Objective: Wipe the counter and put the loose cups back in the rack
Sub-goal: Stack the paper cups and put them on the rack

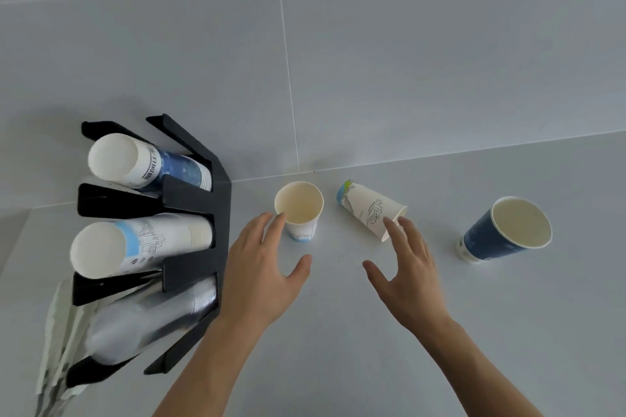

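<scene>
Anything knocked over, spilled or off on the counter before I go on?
One thing: the white cup with the wave drawing lies tipped on its side, between the upright small white cup and the upright blue cup. The right hand is open beside its mouth. No liquid shows on the counter.

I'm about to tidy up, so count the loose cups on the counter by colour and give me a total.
White cups with blue print, upright: 1, the small white cup
White cups with line drawing, tipped on its side: 1, the tipped cup
Dark blue cups, upright: 1, the blue cup
Total: 3 loose cups
</scene>
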